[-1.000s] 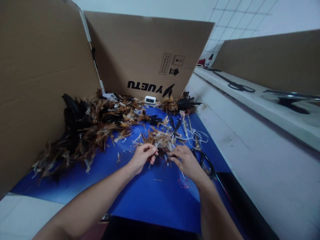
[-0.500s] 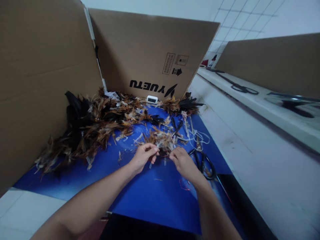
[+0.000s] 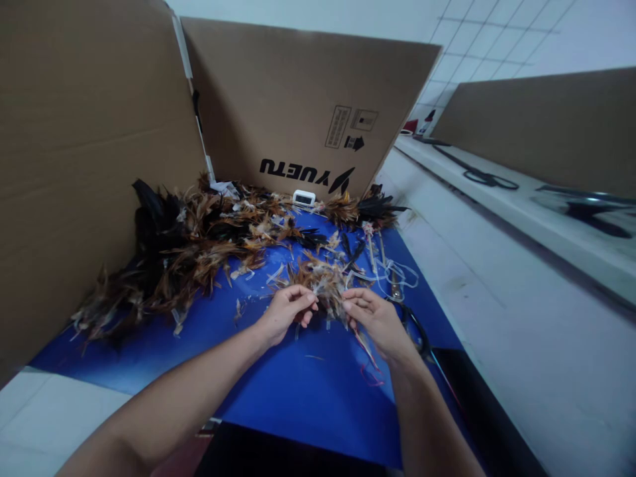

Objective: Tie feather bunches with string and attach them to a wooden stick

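Note:
My left hand (image 3: 293,308) pinches the left side of a small bundle of brown and grey feathers (image 3: 328,285) with thumb and forefinger. At the bundle's right edge, my right hand (image 3: 375,318) is closed, thumb and fingertips pressed together on the feathers. A red string (image 3: 366,350) hangs beneath the right hand onto the blue mat (image 3: 308,404). Whether the string is gripped too is hard to make out. Black-handled scissors (image 3: 421,334) lie partly hidden behind the right hand and wrist.
A large heap of brown and black feathers (image 3: 199,245) covers the mat's left and back. Pale looped strips (image 3: 405,273) lie at the right. A small white digital display (image 3: 303,199) stands against a cardboard panel (image 3: 298,99). More scissors (image 3: 489,179) rest on the right ledge.
My right hand has shifted slightly right and turned, fingers now on the bundle's right edge. The red string now trails below that hand. My left hand has stayed almost in place.

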Motion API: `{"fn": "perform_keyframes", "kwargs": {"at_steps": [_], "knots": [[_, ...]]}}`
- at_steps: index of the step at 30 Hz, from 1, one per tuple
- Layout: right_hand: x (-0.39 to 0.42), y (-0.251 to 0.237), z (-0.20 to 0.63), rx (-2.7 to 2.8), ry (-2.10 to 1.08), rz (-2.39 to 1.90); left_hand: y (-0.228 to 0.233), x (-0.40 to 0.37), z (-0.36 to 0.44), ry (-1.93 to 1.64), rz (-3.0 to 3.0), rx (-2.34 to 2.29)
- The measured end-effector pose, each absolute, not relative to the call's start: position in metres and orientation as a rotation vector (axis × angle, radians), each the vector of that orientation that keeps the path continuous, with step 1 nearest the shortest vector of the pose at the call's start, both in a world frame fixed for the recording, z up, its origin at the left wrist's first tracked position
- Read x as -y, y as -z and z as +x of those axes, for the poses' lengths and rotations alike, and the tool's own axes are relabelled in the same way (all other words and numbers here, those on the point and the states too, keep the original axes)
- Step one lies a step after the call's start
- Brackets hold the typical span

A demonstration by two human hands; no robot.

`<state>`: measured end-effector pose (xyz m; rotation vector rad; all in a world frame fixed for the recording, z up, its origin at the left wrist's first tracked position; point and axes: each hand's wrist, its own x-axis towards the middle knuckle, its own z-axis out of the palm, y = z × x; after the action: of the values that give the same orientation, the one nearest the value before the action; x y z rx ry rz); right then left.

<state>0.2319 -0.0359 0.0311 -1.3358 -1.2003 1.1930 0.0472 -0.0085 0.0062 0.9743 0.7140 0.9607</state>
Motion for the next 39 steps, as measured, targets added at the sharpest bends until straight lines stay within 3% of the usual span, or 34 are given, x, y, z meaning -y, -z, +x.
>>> {"fn": "perform_keyframes", "kwargs": {"at_steps": [6, 23, 39], "knots": [[0.037, -0.032, 0.226, 1.130, -1.271, -1.258, -0.002, 0.008, 0.047, -0.949, 0.980, -0.710], [0.037, -0.015, 0.224, 0.989, -1.109, -1.181, -0.008, 0.018, 0.051, -0.868, 0.951, -0.730], [0.039, -0.014, 0.208, 1.168, -1.071, -1.245, -0.009, 0.020, 0.054, -0.857, 0.836, -0.639]]}}
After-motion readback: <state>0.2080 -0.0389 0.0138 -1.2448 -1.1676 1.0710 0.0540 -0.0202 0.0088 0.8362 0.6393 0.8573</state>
